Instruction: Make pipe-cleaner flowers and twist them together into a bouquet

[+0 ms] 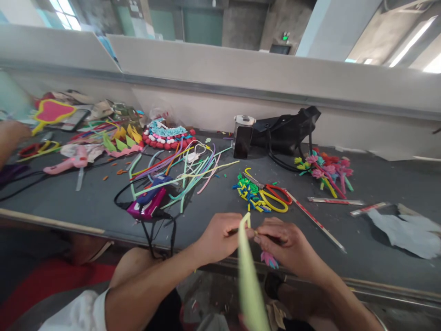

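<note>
At the front edge of the table my left hand [218, 236] is closed on a pale yellow pipe cleaner [246, 264], whose long end hangs towards me, blurred. My right hand [289, 241] is closed too, its fingertips pinching close to the left ones. A small pink and blue pipe-cleaner flower [269, 260] pokes out below the right fingers; its stem is hidden in the grip. Just beyond the hands lie scissors [275, 200] with red and yellow handles. Beside them is a pile of short green, blue and yellow cut pieces [250, 191].
Loose coloured pipe cleaners [203, 168] and a purple device [148, 204] with cables lie left. Farther left are a pink glue gun [69, 162] and another person's hand [14, 135]. A phone [243, 142], black bag [285, 131], flower bunch [330, 168] and grey gloves [406, 230] lie behind and right.
</note>
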`<state>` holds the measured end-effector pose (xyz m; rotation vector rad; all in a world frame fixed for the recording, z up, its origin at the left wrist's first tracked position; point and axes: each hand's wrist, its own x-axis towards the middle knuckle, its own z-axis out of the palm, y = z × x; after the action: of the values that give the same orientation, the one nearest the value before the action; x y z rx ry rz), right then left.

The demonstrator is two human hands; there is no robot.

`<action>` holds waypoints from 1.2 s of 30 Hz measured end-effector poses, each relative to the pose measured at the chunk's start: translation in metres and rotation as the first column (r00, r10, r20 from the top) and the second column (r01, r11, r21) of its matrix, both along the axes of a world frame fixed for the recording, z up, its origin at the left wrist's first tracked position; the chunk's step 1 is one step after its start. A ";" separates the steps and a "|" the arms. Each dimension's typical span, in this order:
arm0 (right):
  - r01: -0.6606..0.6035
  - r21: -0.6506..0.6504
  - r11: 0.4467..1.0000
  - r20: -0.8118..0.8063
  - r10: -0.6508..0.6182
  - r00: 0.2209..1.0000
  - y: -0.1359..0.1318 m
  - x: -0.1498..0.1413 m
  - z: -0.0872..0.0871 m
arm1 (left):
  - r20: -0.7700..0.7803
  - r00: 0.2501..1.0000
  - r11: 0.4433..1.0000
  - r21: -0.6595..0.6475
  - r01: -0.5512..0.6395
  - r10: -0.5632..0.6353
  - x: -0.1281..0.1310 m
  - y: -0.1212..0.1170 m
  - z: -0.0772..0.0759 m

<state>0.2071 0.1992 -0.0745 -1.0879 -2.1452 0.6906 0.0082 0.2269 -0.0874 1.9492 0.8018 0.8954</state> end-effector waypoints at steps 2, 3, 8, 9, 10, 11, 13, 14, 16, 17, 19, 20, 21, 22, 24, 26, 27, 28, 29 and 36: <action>-0.027 0.146 0.989 0.049 0.020 0.999 0.000 -0.001 -0.001 | 0.098 0.995 0.971 -0.239 -0.009 0.033 0.002 -0.001 0.001; -0.045 0.204 0.978 0.079 0.029 0.996 0.000 -0.002 -0.002 | 0.136 0.989 0.929 -0.370 0.001 0.053 0.003 -0.002 0.000; -0.080 0.307 0.948 0.169 0.028 0.985 0.002 -0.003 -0.008 | 0.214 0.974 0.662 -0.742 0.108 0.081 0.004 0.002 -0.002; -0.065 0.306 0.950 0.165 0.014 0.986 0.003 -0.003 -0.009 | 0.205 0.976 0.677 -0.729 0.105 0.068 0.003 0.003 -0.002; -0.040 0.302 0.953 0.147 -0.005 0.989 0.004 -0.003 -0.011 | 0.177 0.983 0.726 -0.682 0.081 0.057 0.003 0.004 0.000; -0.013 0.289 0.957 0.122 -0.024 0.992 0.005 -0.002 -0.012 | 0.131 0.989 0.798 -0.601 0.030 0.062 0.002 0.004 0.001; 0.048 0.229 0.972 0.075 -0.067 0.995 0.007 -0.001 -0.014 | 0.028 0.991 0.930 -0.351 -0.112 0.130 0.001 0.004 0.004; 0.076 0.186 0.980 0.056 -0.088 0.995 0.007 -0.001 -0.014 | -0.006 0.985 0.964 -0.207 -0.168 0.170 0.000 0.004 0.005; 0.119 0.091 0.989 0.030 -0.122 0.992 0.007 -0.001 -0.013 | -0.027 0.979 0.978 0.053 -0.200 0.201 -0.003 0.002 0.003; 0.135 0.039 0.990 0.019 -0.136 0.991 0.006 -0.001 -0.011 | -0.026 0.982 0.969 0.166 -0.181 0.188 -0.004 0.001 0.001; 0.148 -0.059 0.987 -0.019 -0.150 0.989 0.004 -0.002 -0.008 | -0.036 0.989 0.930 0.345 -0.125 0.146 -0.005 -0.001 -0.004; 0.147 -0.100 0.984 -0.037 -0.152 0.988 0.004 -0.002 -0.005 | -0.046 0.990 0.906 0.409 -0.105 0.136 -0.006 -0.001 -0.006; 0.142 -0.129 0.981 -0.050 -0.150 0.987 0.003 -0.002 -0.004 | -0.057 0.989 0.885 0.456 -0.096 0.137 -0.006 -0.002 -0.008; 0.132 -0.145 0.981 -0.062 -0.143 0.988 0.002 -0.002 -0.002 | -0.067 0.987 0.866 0.492 -0.092 0.143 -0.006 -0.002 -0.010; 0.127 -0.138 0.982 -0.073 -0.137 0.988 0.001 -0.002 0.000 | -0.084 0.984 0.832 0.548 -0.088 0.160 -0.006 -0.002 -0.012; 0.127 -0.126 0.984 -0.068 -0.136 0.988 0.001 -0.002 0.000 | -0.087 0.981 0.800 0.593 -0.088 0.172 -0.005 -0.001 -0.012; 0.125 -0.118 0.985 -0.064 -0.133 0.989 0.001 -0.002 0.000 | -0.085 0.981 0.786 0.612 -0.087 0.174 -0.005 -0.001 -0.012; 0.123 -0.102 0.987 -0.059 -0.129 0.990 0.001 -0.002 -0.001 | -0.085 0.981 0.776 0.626 -0.083 0.174 -0.004 -0.001 -0.012; 0.118 -0.077 0.990 -0.050 -0.122 0.991 0.001 -0.001 -0.001 | -0.088 0.981 0.769 0.634 -0.079 0.174 -0.004 0.000 -0.011; 0.023 0.273 0.962 0.082 -0.047 0.995 0.004 0.002 -0.009 | -0.197 0.975 0.848 0.530 0.016 0.105 -0.002 0.002 -0.008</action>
<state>0.2090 0.2034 -0.0839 -1.0199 -2.2105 0.3226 0.0064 0.2293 -0.0952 2.5617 0.7814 1.0182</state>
